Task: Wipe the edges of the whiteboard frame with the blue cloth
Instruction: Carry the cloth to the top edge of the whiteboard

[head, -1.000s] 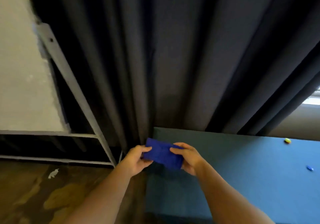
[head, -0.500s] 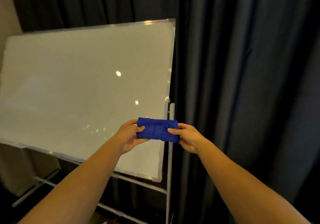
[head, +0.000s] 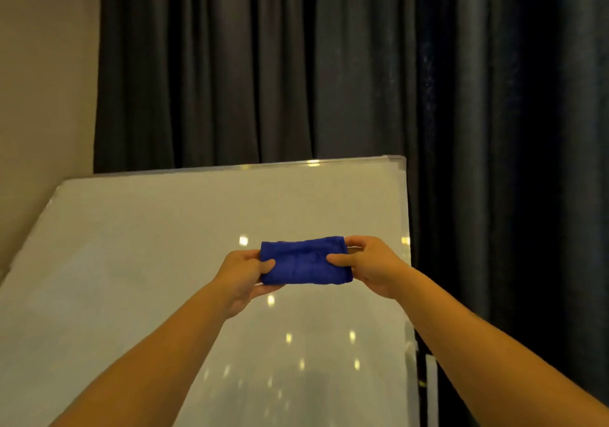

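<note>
A folded blue cloth is stretched flat between my two hands in front of the whiteboard. My left hand pinches its left end and my right hand pinches its right end. The whiteboard fills the lower left and middle of the view, its white face tilted back and dotted with light reflections. Its thin silver frame runs along the top edge and down the right side. The cloth is held a little left of the right frame edge; I cannot tell whether it touches the board.
Dark grey curtains hang behind and to the right of the board. A beige wall stands at the left. A pale upright of the stand shows just right of the board's lower right edge.
The view has swung up and left from the blue table to the whiteboard. Both hands, still holding the cloth, have risen in front of the board's right part.
</note>
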